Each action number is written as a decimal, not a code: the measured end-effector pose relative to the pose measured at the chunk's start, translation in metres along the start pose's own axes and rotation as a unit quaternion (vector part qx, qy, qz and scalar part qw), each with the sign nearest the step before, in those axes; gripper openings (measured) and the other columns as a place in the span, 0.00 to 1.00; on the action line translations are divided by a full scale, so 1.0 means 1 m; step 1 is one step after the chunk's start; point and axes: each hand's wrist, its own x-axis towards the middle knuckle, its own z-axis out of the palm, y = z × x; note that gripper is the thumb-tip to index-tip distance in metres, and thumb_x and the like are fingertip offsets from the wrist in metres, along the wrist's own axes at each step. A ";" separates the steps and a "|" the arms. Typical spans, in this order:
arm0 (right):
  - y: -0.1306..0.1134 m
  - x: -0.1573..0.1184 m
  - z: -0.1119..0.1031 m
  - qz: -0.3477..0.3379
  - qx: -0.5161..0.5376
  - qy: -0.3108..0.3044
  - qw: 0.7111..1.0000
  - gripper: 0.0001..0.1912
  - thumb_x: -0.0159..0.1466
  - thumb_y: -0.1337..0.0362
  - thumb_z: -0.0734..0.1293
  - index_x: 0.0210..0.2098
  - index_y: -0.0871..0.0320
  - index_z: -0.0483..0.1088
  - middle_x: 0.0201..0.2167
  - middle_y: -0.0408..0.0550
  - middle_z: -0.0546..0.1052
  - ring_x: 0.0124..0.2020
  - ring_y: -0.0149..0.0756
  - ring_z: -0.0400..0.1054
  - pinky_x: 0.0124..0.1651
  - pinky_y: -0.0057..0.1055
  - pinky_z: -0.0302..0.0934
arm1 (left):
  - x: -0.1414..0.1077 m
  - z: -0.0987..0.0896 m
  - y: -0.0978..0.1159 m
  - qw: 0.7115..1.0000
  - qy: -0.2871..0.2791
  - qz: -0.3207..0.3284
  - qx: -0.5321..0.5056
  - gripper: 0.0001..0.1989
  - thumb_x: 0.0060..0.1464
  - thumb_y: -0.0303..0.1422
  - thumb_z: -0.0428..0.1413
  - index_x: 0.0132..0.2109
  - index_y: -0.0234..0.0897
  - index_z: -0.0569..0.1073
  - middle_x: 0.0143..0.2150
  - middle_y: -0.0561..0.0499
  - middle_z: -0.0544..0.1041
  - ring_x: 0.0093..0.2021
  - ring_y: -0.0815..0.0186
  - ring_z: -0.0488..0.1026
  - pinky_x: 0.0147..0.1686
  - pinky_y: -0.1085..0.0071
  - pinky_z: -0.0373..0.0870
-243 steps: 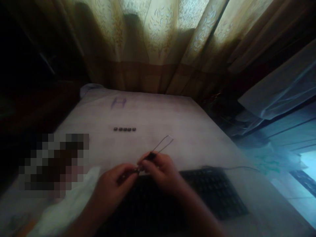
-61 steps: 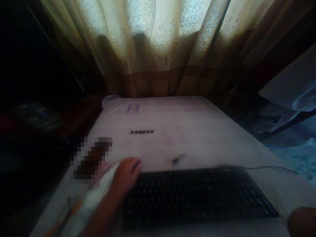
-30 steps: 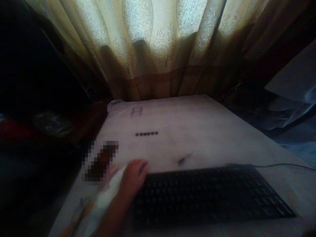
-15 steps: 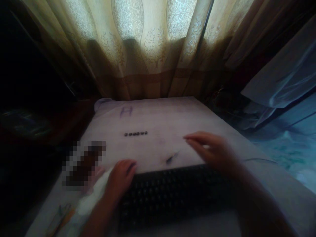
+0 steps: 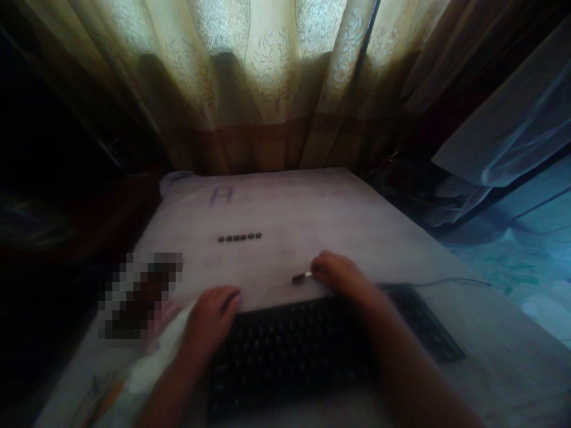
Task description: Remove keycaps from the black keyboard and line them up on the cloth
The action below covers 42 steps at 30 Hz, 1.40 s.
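Note:
A black keyboard (image 5: 289, 351) lies across the near part of the table. At its upper left corner rests my left hand (image 5: 214, 312), fingers curled toward the thumb; a dark patch shows between them, and I cannot make out whether it is an object or shadow. Just above the keyboard's far edge, my right hand (image 5: 336, 272) pinches the thin metal end of a small screwdriver-like tool (image 5: 298, 277), its dark handle pointing left. Farther back, several small black keycaps (image 5: 239, 237) form a short row.
A pixelated dark object (image 5: 143, 300) lies at the left, beside white and pink cloth (image 5: 156, 351). An orange-handled item (image 5: 107, 398) is at the lower left. The keyboard's cable (image 5: 455, 280) runs right. Curtains (image 5: 272, 77) hang behind the table (image 5: 303, 202).
My right hand has moved left and down to the small tool and closed on its metal end. My left hand stays at the keyboard corner. The view has shifted slightly.

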 end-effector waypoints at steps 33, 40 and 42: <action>-0.050 -0.034 -0.019 -0.052 0.543 0.022 0.838 0.08 0.51 0.65 0.66 0.32 0.56 0.65 0.28 0.42 0.70 0.26 0.29 0.63 0.28 0.28 0.59 | 0.000 0.004 0.007 0.990 0.025 -0.096 -0.096 0.20 0.54 0.47 0.46 0.39 0.39 0.76 0.40 0.49 0.80 0.42 0.59 0.75 0.45 0.63 0.70; -0.046 -0.033 -0.020 -0.048 0.542 0.030 0.838 0.07 0.56 0.60 0.64 0.30 0.58 0.67 0.21 0.40 0.67 0.23 0.28 0.63 0.29 0.30 0.62 | 0.000 0.005 0.006 0.992 0.029 -0.084 -0.087 0.19 0.54 0.46 0.45 0.39 0.40 0.76 0.40 0.50 0.80 0.42 0.60 0.75 0.46 0.63 0.70; -0.045 -0.033 -0.021 -0.043 0.529 0.030 0.847 0.08 0.58 0.59 0.64 0.30 0.58 0.67 0.21 0.40 0.67 0.22 0.28 0.63 0.28 0.29 0.62 | 0.000 0.005 0.006 0.993 0.029 -0.081 -0.085 0.19 0.55 0.46 0.45 0.39 0.40 0.76 0.40 0.49 0.80 0.42 0.60 0.75 0.46 0.63 0.69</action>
